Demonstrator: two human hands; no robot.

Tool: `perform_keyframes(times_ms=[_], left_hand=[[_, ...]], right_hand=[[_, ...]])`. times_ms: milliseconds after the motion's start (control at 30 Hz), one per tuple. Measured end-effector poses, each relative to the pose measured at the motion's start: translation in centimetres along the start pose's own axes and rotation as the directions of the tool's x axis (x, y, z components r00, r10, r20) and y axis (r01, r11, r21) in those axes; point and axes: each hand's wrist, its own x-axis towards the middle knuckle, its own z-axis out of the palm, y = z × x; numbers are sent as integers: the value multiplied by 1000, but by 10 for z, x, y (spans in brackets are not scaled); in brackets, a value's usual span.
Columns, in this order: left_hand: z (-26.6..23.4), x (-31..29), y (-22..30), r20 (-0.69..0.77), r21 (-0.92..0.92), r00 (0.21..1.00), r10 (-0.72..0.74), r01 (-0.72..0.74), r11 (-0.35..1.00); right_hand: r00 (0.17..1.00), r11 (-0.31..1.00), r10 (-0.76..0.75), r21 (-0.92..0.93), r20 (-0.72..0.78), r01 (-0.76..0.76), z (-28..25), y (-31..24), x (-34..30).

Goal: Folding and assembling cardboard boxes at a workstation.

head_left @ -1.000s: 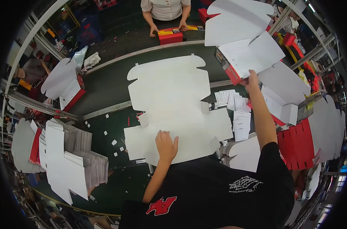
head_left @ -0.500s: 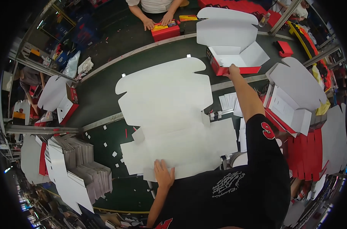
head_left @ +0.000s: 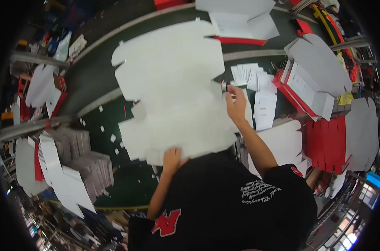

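A large white flat box blank [head_left: 173, 79] with slots and flaps lies in front of me. My left hand [head_left: 172, 161] rests on its near edge, fingers lying on the cardboard and thumb apart. Beside the blank's right edge is my right hand [head_left: 236, 103], its fingers loosely bent with a gap to the thumb. It is nearest to a small metal fitting [head_left: 223, 86] at that edge, and I see nothing in it. Farther off, a red box with a white inside [head_left: 244, 27] stands with its lid up.
White printed sheets [head_left: 265, 106] lie fanned out at the right, below another raised-lid red box [head_left: 311, 90]. Red folded blanks [head_left: 326, 140] are at the far right. Stacked cardboard blanks [head_left: 93, 167] stand at the left. White scraps [head_left: 113, 138] dot the green surface.
My right hand has left the far red box and come back to the blank's right edge. My left hand stays at the near edge. The whole view has shifted.
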Motion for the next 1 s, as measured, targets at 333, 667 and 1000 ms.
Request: perform_keyframes(times_ms=[333, 667, 1000], left_hand=[[-31, 40, -27, -61, -53, 980, -190, 187, 981], [-31, 98, -58, 385, 292, 859, -338, 234, 927], [-3, 102, -59, 416, 312, 846, -333, 211, 926]], right_hand=[[759, 643, 142, -642, 635, 418, 51, -28, -99], [651, 570, 409, -736, 640, 365, 73, -34, -88], [583, 645, 459, -703, 670, 301, 85, -16, -91]])
